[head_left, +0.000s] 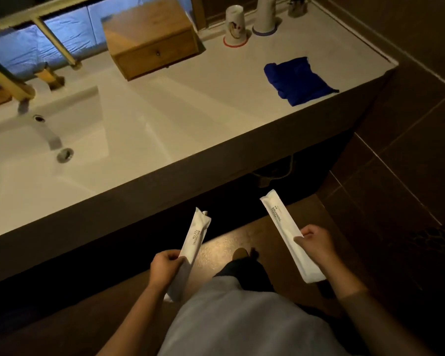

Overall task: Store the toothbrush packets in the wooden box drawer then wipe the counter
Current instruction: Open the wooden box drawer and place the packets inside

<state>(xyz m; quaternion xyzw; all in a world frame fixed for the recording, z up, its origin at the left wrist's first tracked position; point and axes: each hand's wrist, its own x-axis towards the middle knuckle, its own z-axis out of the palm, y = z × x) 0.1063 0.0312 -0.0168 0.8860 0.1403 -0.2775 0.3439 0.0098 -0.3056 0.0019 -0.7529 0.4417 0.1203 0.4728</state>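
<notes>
We hold two long white paper toothbrush packets (194, 242) below the white tabletop (190, 104), one clamped in our left hand (165, 267), the other (288, 235) in our right hand (315, 244). Their small print is blurry. The brown wooden box's drawer (157, 56) is shut, with a folded blue cloth (297, 79) nearby.

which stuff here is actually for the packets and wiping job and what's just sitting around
For the job:
left packet, in the left hand
right packet, in the right hand
wooden box, drawer shut
blue cloth
counter

Just lying about:
upside-down cup
white container
tap
sink
</notes>
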